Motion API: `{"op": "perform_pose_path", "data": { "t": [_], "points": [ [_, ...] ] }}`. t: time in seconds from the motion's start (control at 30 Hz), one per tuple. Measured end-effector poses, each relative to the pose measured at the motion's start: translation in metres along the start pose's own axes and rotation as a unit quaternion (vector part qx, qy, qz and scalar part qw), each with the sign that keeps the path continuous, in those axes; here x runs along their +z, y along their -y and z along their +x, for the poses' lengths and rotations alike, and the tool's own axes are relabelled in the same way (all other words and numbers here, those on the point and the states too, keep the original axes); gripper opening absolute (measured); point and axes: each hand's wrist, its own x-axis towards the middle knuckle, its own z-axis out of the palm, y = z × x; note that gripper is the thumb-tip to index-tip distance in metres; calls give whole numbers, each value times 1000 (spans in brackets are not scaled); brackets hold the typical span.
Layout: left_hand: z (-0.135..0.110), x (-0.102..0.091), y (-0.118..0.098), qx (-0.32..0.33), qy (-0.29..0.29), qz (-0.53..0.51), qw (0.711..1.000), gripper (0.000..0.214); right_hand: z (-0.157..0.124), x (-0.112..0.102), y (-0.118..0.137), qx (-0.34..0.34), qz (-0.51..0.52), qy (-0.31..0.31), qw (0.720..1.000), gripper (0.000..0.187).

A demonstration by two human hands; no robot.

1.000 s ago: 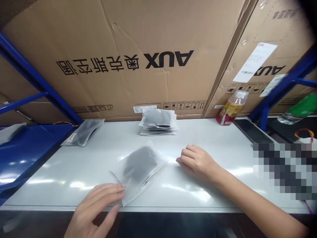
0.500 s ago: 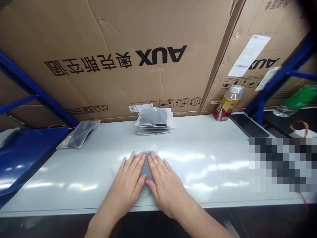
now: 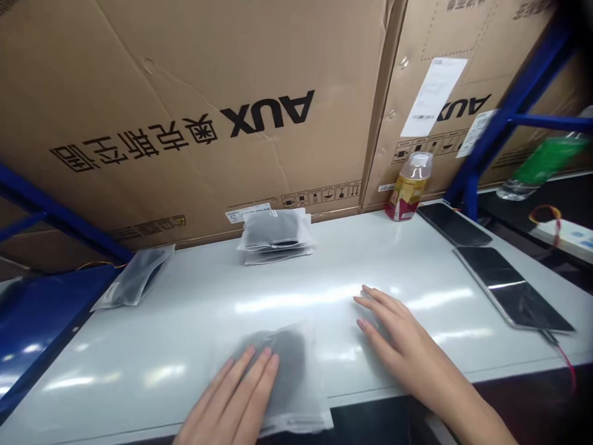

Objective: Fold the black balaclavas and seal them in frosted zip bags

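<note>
Our left hand (image 3: 231,405) lies on a frosted bag (image 3: 291,377) with a dark item inside, its fingers straight and side by side, resting on top rather than gripping; we cannot see the thumb. The bag is at the near edge of the pale table (image 3: 194,321), its lower end jutting past that edge, and our hand covers its left part. Our right hand (image 3: 403,340) holds nothing, fingers loosely spread and apart from the bag; we cannot tell whether it touches the tabletop.

Around us, a stack of similar bags (image 3: 277,228) sits at the back, and another lone bag (image 3: 136,278) lies at the left end, close to a blue surface (image 3: 50,334). A large cardboard box (image 3: 185,74) with upside-down AUX print walls off the far side, next to a second box (image 3: 477,46). A drink bottle (image 3: 409,185) stands in the far right corner. Beside it lies a dark flat slab (image 3: 454,224), then a black-screened phone (image 3: 514,287) with a red cable (image 3: 567,364); together they take up the table's right end. Beyond a blue post (image 3: 528,80) we see a tilted green-labelled bottle (image 3: 546,161) and a white power strip (image 3: 569,238).
</note>
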Motion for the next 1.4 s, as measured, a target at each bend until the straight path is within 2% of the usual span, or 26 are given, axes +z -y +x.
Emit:
{"op": "perform_pose_path", "data": {
  "t": [0.07,0.13,0.2,0.27,0.3,0.37,0.43,0.47,0.53,0.6,0.67,0.73,0.77,0.8,0.9,0.97,1.03,1.23,1.3,1.4],
  "points": [
    [21,-18,24,-21,-28,-1,999,58,2,8,-13,23,-52,-25,998,48],
    [52,-26,51,-47,-91,21,995,66,3,19,-16,19,-94,-38,995,49],
    [90,-17,78,-43,-187,55,980,71,3,27,-14,8,-120,-48,992,51],
    [128,8,101,-39,-244,68,967,68,2,30,-12,-2,-132,-55,990,52],
    [144,25,111,-53,-230,56,970,62,1,30,-11,-4,-134,-57,989,51],
    [171,60,125,-114,-95,1,989,50,-1,29,-12,-7,-136,-56,989,51],
    [186,87,129,-129,-29,-23,991,45,-1,27,-13,-8,-137,-54,989,51],
    [188,94,127,-134,-13,-30,990,47,-1,27,-14,-8,-138,-53,989,51],
    [183,94,116,-145,-11,-34,989,61,0,27,-15,-12,-138,-53,989,52],
    [163,79,96,-162,-17,-36,986,75,0,28,-15,-15,-135,-54,989,52],
    [131,60,71,-170,-9,-47,984,73,-1,29,-14,-14,-127,-54,990,53],
    [91,49,43,-145,52,-89,984,68,-2,28,-14,-20,-114,-52,992,54],
    [71,48,31,-136,96,-99,981,69,-3,26,-13,-33,-106,-46,993,55],
    [53,50,20,-134,116,-98,979,72,-3,24,-12,-52,-99,-38,993,57],
    [17,63,-2,-175,140,-82,971,76,-3,16,-6,-135,-91,11,987,64],
    [11,72,-9,-193,144,-83,967,76,-1,14,3,-182,-93,48,978,65],
    [14,78,-14,-206,136,-86,965,75,1,20,15,-200,-102,66,972,64],
    [23,88,-28,-265,94,-64,957,68,0,60,45,-123,-157,14,980,63],
    [22,88,-29,-260,88,-68,959,69,0,62,50,-135,-161,20,977,62],
    [23,84,-28,-243,96,-90,961,71,2,51,56,-201,-146,80,965,60]
  ]
}}
